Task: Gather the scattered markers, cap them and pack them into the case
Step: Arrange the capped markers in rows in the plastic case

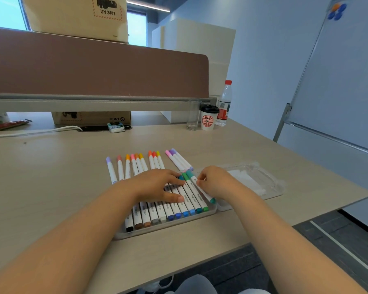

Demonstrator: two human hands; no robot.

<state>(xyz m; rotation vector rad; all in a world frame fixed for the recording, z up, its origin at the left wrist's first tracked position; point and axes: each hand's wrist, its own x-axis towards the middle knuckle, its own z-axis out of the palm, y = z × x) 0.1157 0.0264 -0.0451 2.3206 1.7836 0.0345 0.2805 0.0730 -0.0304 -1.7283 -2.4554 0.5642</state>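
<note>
Case: a shallow tray [168, 227] at lower centre of the frame, close to the front edge of the desk [51, 177].
Packed markers: a row [168, 211] lies side by side in the case. The near caps run black, browns, greys, blues and green from left to right, so they look sorted by colour.
Left hand: the left hand [157, 185] lies flat across the row with fingers straight and spread and the thumb lower down. It grips nothing. It probably holds the row down so it does not roll.
Right hand: the right hand [217, 183] has curled fingers that pinch a teal marker [194, 179] at the right end of the row. The marker slants across its neighbours and does not look seated.
Loose markers: capped oranges, pinks and yellows [134, 166] lie in small groups just above the hands. A pink and purple pair [177, 161] lies to their upper right, angled.
Lid: a clear lid [253, 179] lies just right of the case, out of the way.
Stage: roughly halfway, judging by what lies outside the case. Gathering and capping look done.
Next: press the teal marker down level, then bring in the warm colours.
Risk: the round barrels could ride up over one another if pressed unevenly.
Background: a paper cup [208, 118], a bottle [224, 105] and a glass [193, 115] stand at the far right of the desk, well apart from the work.
</note>
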